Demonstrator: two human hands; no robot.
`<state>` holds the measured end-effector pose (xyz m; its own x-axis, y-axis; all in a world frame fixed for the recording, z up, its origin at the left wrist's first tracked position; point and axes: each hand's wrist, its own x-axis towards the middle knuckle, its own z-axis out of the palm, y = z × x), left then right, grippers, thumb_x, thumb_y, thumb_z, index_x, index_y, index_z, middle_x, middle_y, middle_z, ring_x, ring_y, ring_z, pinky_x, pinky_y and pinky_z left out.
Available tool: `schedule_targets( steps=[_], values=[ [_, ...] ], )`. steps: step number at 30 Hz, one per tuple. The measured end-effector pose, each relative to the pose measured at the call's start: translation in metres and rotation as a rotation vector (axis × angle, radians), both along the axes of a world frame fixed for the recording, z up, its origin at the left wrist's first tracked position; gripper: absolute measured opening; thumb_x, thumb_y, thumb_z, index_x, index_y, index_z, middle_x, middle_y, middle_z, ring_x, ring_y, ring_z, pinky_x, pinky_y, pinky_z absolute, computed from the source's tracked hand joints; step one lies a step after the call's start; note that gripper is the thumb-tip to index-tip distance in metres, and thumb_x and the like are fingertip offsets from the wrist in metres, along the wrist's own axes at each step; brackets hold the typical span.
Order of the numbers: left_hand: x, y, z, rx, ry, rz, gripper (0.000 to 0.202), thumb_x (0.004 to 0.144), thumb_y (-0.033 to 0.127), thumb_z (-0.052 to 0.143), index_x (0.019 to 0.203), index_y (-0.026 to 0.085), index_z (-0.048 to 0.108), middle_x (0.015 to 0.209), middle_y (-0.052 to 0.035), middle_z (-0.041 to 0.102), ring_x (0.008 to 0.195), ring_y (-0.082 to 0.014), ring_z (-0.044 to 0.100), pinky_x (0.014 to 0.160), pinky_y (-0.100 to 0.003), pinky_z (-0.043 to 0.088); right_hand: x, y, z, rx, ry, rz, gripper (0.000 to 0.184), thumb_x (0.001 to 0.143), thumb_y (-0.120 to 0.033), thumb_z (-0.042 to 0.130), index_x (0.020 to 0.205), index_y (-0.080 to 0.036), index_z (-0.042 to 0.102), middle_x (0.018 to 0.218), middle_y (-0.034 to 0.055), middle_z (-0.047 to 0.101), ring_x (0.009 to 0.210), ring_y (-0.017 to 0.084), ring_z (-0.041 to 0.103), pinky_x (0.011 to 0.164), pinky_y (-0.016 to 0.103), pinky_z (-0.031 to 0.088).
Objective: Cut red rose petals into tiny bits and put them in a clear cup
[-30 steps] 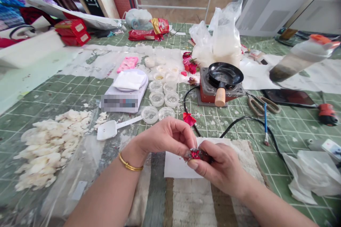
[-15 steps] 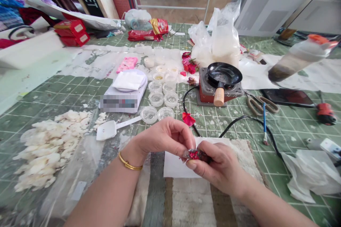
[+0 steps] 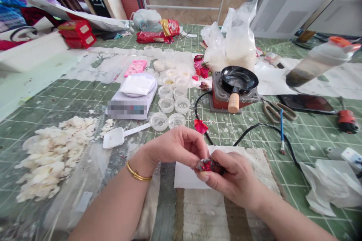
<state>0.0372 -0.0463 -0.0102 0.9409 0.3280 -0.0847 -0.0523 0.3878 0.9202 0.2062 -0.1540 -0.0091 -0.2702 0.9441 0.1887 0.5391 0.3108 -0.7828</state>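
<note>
My left hand point(image 3: 175, 148) and my right hand point(image 3: 234, 177) meet just above a white sheet of paper point(image 3: 186, 177) on a striped cloth point(image 3: 198, 211). Both pinch one small clear item with red petals inside point(image 3: 207, 165), thumbs and fingertips closed on it. A gold bangle point(image 3: 137, 175) circles my left wrist. A loose red petal point(image 3: 200, 126) lies on the green mat just beyond my hands.
White wax flakes point(image 3: 53, 154) are heaped at left beside a white scoop point(image 3: 115, 137). A scale point(image 3: 131, 99), several small clear cups point(image 3: 169, 107), a small burner with a black pan point(image 3: 236, 86), its black cord point(image 3: 254, 130), scissors point(image 3: 275, 111) and a phone point(image 3: 305, 103) lie behind.
My hands have stayed in place; the fingers shifted slightly on the small red-filled item.
</note>
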Motion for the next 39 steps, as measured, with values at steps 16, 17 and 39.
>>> schedule_targets(
  steps=[16, 17, 39],
  values=[
    [-0.0020, -0.0007, 0.0015, -0.016, 0.026, 0.005, 0.021, 0.067, 0.025, 0.078, 0.076, 0.012, 0.065, 0.073, -0.0041, 0.064, 0.067, -0.0124, 0.060, 0.063, -0.025, 0.049, -0.0006, 0.0014, 0.0011, -0.011, -0.002, -0.006, 0.038, 0.085, -0.037, 0.057, 0.062, -0.021, 0.032, 0.050, -0.0093, 0.027, 0.045, 0.005, 0.021, 0.040, 0.019, 0.019],
    [-0.0020, -0.0007, 0.0016, -0.014, 0.026, 0.010, 0.022, 0.066, 0.026, 0.079, 0.075, 0.012, 0.064, 0.073, -0.0044, 0.064, 0.068, -0.0126, 0.060, 0.062, -0.025, 0.049, -0.0007, 0.0013, 0.0004, -0.019, -0.005, -0.016, 0.037, 0.084, -0.038, 0.058, 0.062, -0.021, 0.032, 0.050, -0.0093, 0.028, 0.045, 0.005, 0.021, 0.040, 0.019, 0.019],
    [-0.0027, -0.0003, 0.0038, 0.027, -0.013, 0.008, 0.013, 0.071, 0.016, 0.074, 0.077, 0.012, 0.064, 0.075, -0.0042, 0.062, 0.069, -0.0119, 0.059, 0.064, -0.025, 0.048, 0.0015, -0.0004, -0.0009, -0.029, -0.032, -0.042, 0.038, 0.085, -0.039, 0.057, 0.063, -0.021, 0.031, 0.050, -0.0092, 0.025, 0.046, 0.005, 0.020, 0.039, 0.018, 0.018]
  ],
)
